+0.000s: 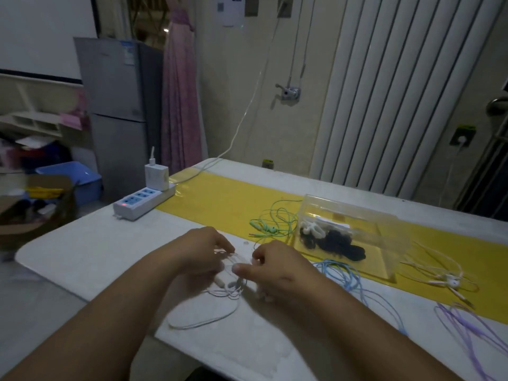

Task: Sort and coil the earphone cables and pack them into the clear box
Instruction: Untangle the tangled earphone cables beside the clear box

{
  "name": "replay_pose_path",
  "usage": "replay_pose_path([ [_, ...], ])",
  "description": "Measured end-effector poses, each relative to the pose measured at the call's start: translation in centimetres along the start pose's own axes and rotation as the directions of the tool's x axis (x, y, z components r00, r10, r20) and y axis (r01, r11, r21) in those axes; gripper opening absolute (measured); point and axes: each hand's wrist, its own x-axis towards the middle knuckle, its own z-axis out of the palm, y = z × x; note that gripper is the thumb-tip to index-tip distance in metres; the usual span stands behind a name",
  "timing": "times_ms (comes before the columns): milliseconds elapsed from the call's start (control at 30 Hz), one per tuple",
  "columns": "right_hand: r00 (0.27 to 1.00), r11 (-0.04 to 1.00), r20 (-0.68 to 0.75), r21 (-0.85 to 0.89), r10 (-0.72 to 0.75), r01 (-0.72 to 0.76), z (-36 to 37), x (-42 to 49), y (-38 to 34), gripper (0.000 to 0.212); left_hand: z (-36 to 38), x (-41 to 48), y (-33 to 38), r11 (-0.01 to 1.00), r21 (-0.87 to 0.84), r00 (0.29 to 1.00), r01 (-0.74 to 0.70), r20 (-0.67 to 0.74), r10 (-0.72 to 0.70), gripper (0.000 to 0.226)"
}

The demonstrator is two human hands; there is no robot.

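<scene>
Two bare hands meet over the near middle of the white table (82,257). The left hand (203,251) and right hand (275,268) each pinch strands of a thin white earphone cable (203,321) with curled fingers; its loose loop lies nearer. To the right on the yellow strip (225,199) sits the clear plastic box (384,229), holding a black coil (341,246). A mint-green cable (277,224) lies left of it and a light blue cable (354,281) in front.

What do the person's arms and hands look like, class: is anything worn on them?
Both arms are bare from the frame's lower edge to the fingers. The left hand and right hand wear no gloves, and no sleeve, watch, bracelet or ring shows. The picture is dim, so fine marks cannot be told.
</scene>
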Motion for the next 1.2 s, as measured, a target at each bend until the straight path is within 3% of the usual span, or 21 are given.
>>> replay_pose_path([
  [167,0.999,0.998,0.022,0.035,0.048,-0.049,0.6,0.5,-0.6,0.031,0.3,0.2,-0.5,0.998,-0.035,0.991,-0.049,-0.127,0.044,0.006],
  [300,0.998,0.999,-0.056,0.015,0.032,-0.032,0.7,0.3,0.1,0.014,0.9,0.6,-0.2,0.963,-0.249,0.976,-0.100,-0.212,0.047,0.004],
  [367,0.990,0.994,-0.138,0.108,0.039,-0.024,0.8,-0.1,1.0,0.009,0.5,0.9,0.3,0.924,-0.367,0.982,-0.108,-0.185,0.041,0.004],
  [500,0.973,0.900,-0.210,0.435,0.097,0.004,0.2,-0.7,1.8,0.009,-0.6,1.4,0.5,0.851,-0.522,0.997,-0.054,0.020,0.076,0.014],
  [600,0.971,0.788,-0.209,0.615,0.115,0.039,-0.3,-0.9,1.5,0.010,0.3,1.3,-0.1,0.693,-0.718,0.998,-0.055,-0.035,0.044,0.006],
  [667,0.967,0.731,-0.223,0.679,0.119,0.067,-0.4,-1.1,1.1,0.009,1.0,1.2,-0.6,0.494,-0.866,0.997,-0.073,-0.069,0.027,0.024],
  [700,0.964,0.717,-0.237,0.692,0.118,0.082,-0.4,-1.1,1.0,0.009,1.2,1.2,-0.7,0.447,-0.891,0.997,-0.082,-0.067,0.049,0.031],
  [833,0.952,0.709,-0.292,0.690,0.095,0.141,-0.6,-1.2,0.7,0.007,1.3,0.9,-0.2,0.589,-0.789,0.979,-0.174,-0.076,0.187,0.028],
  [933,0.944,0.727,-0.322,0.664,0.067,0.175,-0.7,-1.3,0.5,0.006,1.6,1.0,-0.3,0.590,-0.780,0.973,-0.209,-0.109,0.201,0.025],
  [1100,0.922,0.788,-0.377,0.592,0.083,0.171,-0.4,-1.0,1.2,0.020,1.0,0.8,-0.3,0.378,-0.884,0.958,-0.276,-0.222,0.180,0.030],
  [1200,0.916,0.740,-0.387,0.646,0.104,0.189,-0.5,-0.7,1.5,0.025,0.4,0.8,-0.8,0.180,-0.939,0.943,-0.293,-0.253,0.216,0.035],
])
